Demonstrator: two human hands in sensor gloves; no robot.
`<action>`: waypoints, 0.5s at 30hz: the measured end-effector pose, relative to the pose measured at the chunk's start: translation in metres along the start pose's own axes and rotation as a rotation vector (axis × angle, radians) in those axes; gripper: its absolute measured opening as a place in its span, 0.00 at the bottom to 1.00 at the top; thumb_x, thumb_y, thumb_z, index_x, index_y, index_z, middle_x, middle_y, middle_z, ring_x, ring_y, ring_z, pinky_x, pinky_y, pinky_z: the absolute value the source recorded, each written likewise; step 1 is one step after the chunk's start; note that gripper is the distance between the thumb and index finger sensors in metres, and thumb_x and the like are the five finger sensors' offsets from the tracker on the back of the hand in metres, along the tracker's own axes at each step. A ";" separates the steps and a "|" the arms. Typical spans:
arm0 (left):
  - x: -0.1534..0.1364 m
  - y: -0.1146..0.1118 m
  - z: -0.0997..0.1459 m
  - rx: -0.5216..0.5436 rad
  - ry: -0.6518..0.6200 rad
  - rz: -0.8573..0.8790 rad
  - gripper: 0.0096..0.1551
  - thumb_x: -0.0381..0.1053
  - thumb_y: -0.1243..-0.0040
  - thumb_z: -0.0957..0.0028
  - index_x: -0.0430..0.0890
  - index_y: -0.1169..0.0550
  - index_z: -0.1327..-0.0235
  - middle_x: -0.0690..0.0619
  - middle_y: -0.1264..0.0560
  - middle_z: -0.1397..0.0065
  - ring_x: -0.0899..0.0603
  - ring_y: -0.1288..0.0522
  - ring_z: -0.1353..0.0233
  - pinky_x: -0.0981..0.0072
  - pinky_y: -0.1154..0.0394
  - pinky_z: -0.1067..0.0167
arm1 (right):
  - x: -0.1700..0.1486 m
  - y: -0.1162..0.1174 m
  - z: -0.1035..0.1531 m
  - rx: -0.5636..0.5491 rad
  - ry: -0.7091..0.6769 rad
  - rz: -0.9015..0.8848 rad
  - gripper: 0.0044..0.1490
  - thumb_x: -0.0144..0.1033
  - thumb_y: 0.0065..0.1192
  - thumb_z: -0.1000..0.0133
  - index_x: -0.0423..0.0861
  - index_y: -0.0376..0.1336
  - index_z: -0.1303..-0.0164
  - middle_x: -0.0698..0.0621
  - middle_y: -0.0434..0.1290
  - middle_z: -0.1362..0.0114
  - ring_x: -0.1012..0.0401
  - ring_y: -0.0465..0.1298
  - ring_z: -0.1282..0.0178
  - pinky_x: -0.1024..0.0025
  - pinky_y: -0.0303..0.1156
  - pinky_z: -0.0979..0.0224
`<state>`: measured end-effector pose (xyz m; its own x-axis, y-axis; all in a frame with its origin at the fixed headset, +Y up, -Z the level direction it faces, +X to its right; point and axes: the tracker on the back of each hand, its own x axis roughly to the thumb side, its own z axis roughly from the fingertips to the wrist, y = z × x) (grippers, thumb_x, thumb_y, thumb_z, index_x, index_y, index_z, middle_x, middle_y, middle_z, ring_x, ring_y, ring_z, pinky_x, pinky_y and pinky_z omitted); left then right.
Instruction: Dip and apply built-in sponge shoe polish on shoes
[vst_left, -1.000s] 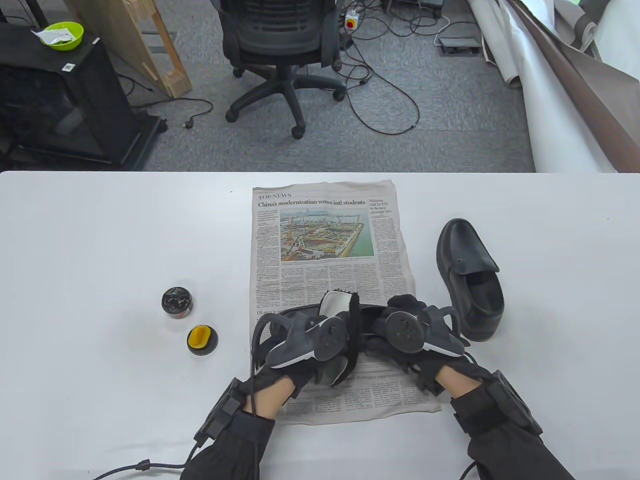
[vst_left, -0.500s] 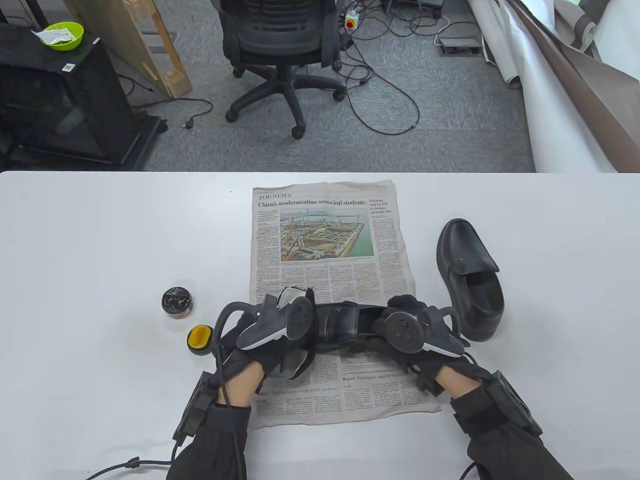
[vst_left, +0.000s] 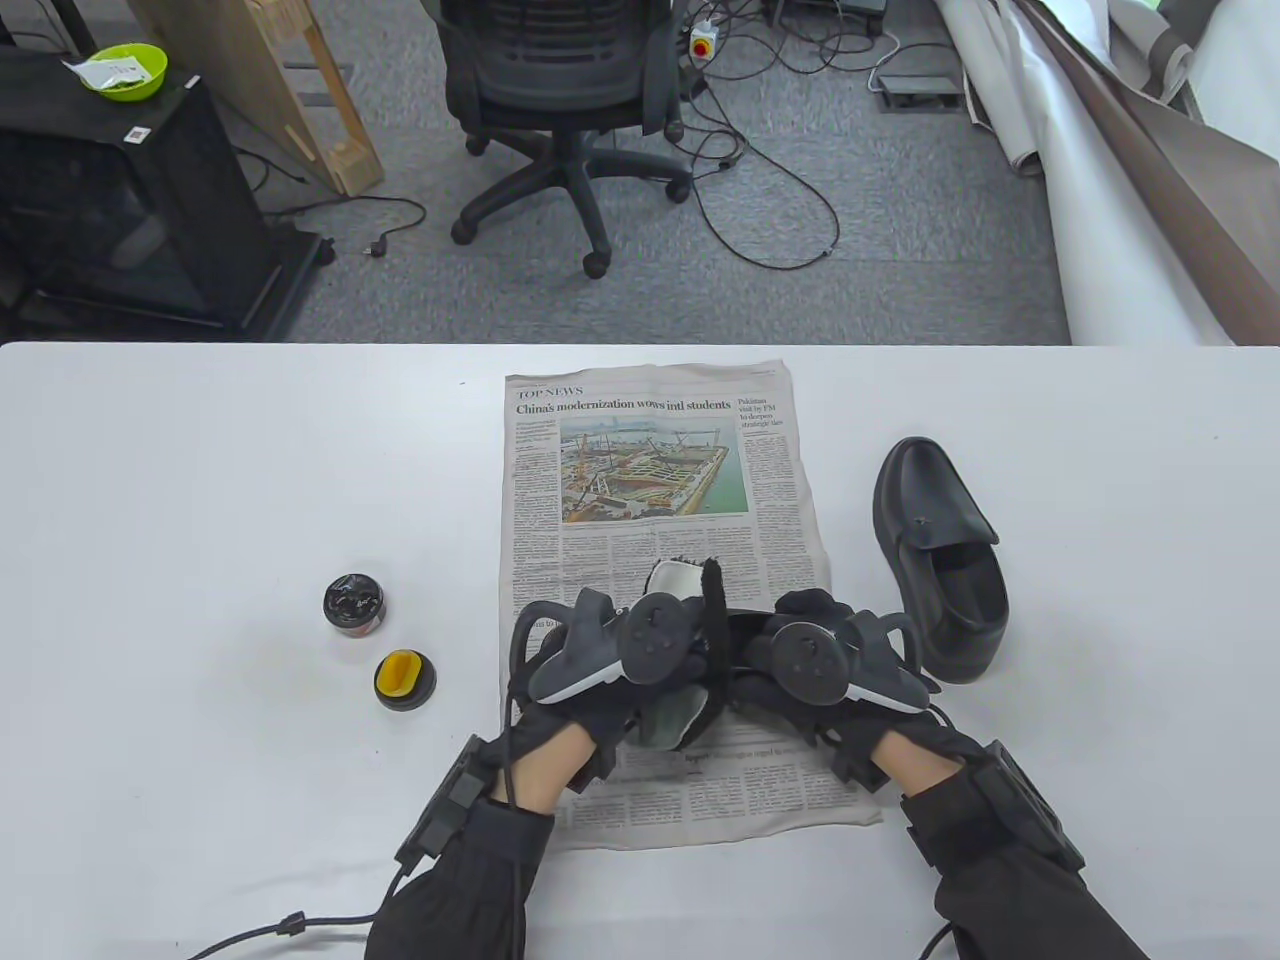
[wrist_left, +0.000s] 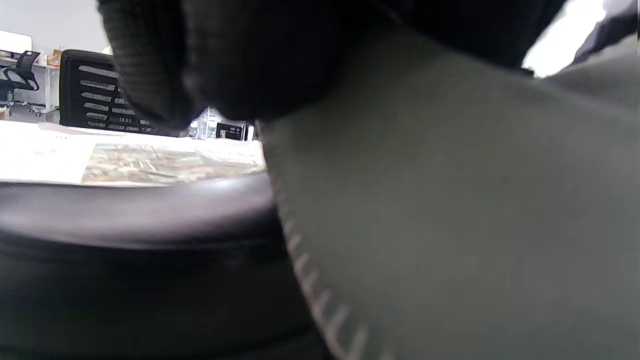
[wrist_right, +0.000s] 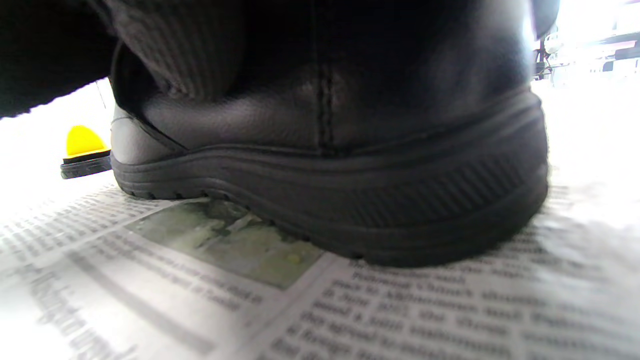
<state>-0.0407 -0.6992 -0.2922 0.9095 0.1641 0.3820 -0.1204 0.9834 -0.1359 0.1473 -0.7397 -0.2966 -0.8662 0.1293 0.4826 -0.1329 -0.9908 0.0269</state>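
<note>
The left grip holds a grey-white cloth against the black shoe lying on the newspaper near the surface's near edge; the right grip clamps that shoe's heel. The open polish tin and its yellow sponge lid sit left of the paper.

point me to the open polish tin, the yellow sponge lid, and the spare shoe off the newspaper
open polish tin (vst_left: 354, 605), table view, on its dark open top.
yellow sponge lid (vst_left: 403, 678), table view, on the yellow sponge in its middle.
spare shoe (vst_left: 928, 487), table view, on the toe upper, right of the newspaper (vst_left: 650, 460).
</note>
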 end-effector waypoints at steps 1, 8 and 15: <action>0.001 -0.006 -0.004 -0.042 0.008 -0.075 0.34 0.63 0.34 0.55 0.56 0.26 0.34 0.57 0.14 0.57 0.55 0.17 0.71 0.52 0.19 0.43 | 0.000 0.000 0.000 0.000 -0.003 0.001 0.25 0.61 0.62 0.57 0.58 0.74 0.57 0.57 0.78 0.41 0.47 0.64 0.26 0.44 0.63 0.23; -0.014 -0.007 -0.004 -0.132 0.064 -0.059 0.33 0.63 0.36 0.54 0.56 0.26 0.35 0.57 0.14 0.60 0.55 0.17 0.73 0.51 0.18 0.45 | 0.001 0.000 0.000 0.000 -0.006 0.005 0.25 0.62 0.62 0.57 0.58 0.74 0.57 0.57 0.78 0.41 0.46 0.64 0.26 0.44 0.63 0.23; -0.047 -0.006 0.003 -0.223 0.225 -0.122 0.32 0.62 0.35 0.53 0.56 0.26 0.35 0.56 0.14 0.60 0.54 0.17 0.73 0.51 0.18 0.45 | 0.001 0.000 0.000 -0.001 0.001 0.005 0.25 0.62 0.62 0.57 0.58 0.74 0.57 0.58 0.78 0.41 0.47 0.64 0.26 0.44 0.63 0.23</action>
<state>-0.0838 -0.7126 -0.3062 0.9798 0.0006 0.1998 0.0621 0.9495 -0.3074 0.1464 -0.7397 -0.2962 -0.8671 0.1244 0.4823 -0.1290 -0.9914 0.0237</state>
